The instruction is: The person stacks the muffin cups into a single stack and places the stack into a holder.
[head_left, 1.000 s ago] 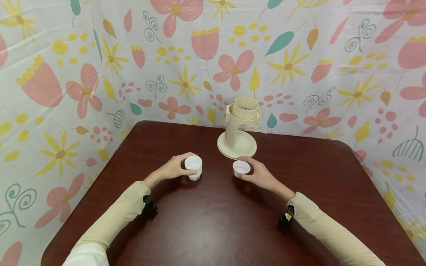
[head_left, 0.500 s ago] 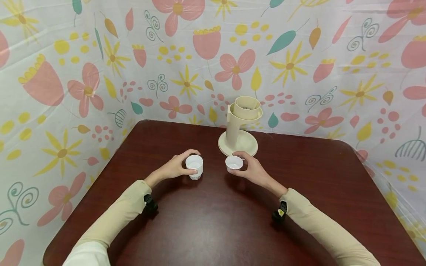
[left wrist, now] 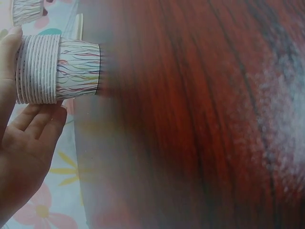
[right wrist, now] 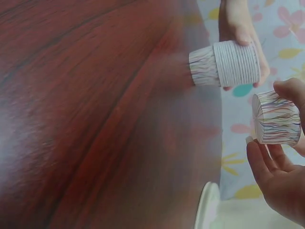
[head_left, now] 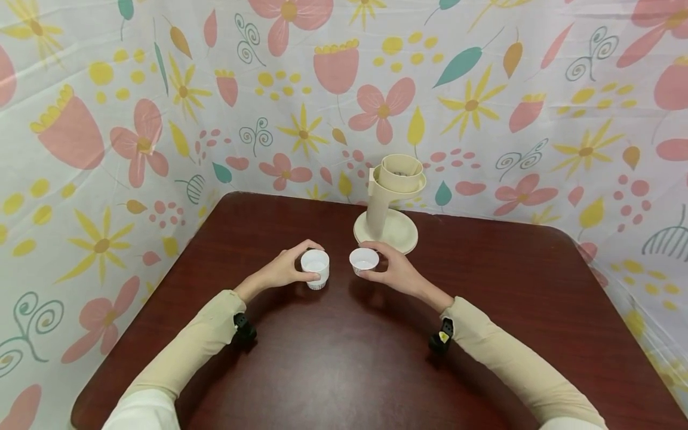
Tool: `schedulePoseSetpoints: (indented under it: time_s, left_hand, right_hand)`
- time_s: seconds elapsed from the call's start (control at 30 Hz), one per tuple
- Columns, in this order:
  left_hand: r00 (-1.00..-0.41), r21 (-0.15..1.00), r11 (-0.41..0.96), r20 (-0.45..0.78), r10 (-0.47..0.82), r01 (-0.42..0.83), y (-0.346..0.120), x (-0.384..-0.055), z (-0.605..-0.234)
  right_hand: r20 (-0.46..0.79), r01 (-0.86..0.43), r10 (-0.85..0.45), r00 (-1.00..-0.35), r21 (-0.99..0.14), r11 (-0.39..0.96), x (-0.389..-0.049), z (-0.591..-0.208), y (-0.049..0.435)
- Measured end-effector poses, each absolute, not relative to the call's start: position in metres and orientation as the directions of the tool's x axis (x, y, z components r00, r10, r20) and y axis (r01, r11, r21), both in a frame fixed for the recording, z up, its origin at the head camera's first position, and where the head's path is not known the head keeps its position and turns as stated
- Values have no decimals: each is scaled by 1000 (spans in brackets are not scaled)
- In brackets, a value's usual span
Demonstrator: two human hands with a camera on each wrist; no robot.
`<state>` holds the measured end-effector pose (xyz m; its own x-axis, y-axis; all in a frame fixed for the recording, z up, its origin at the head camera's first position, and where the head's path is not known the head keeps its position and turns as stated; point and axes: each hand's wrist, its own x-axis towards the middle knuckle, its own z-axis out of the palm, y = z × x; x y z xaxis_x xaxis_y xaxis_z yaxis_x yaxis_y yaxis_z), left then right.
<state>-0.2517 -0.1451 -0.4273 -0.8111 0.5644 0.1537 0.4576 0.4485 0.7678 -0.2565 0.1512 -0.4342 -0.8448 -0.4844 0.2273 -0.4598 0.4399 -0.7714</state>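
Observation:
In the head view my left hand (head_left: 285, 267) grips a nested stack of white paper baking cups (head_left: 317, 276) between thumb and fingers. Up close in the left wrist view, the stack (left wrist: 78, 69) shows many ridged rims and a lowest cup with thin coloured wavy lines. To its right, my right hand (head_left: 396, 270) pinches a baking cup (head_left: 364, 260) by its sides, mouth up. The same lined pattern covers this cup (right wrist: 279, 119) in the right wrist view. A small gap separates cup and stack. Both are held over the dark table.
A cream stand (head_left: 378, 209) with a round base and a cylindrical holder on top stands just behind the right hand. The dark red-brown table (head_left: 322, 364) reaches back to a flower-printed cloth (head_left: 301, 71) that hangs behind and at the sides.
My right hand has moved left with its baking cup, closing in on the stack. My left hand and the stack have stayed nearly still.

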Motion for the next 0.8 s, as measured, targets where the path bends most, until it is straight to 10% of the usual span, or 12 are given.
schedulePoseSetpoints:
  time_s: [0.8]
  left_hand:
    - [-801, 764, 436, 172, 573, 476, -152, -276, -462]
  right_hand:
    - [261, -505, -601, -755, -816, 280, -266, -409, 111]
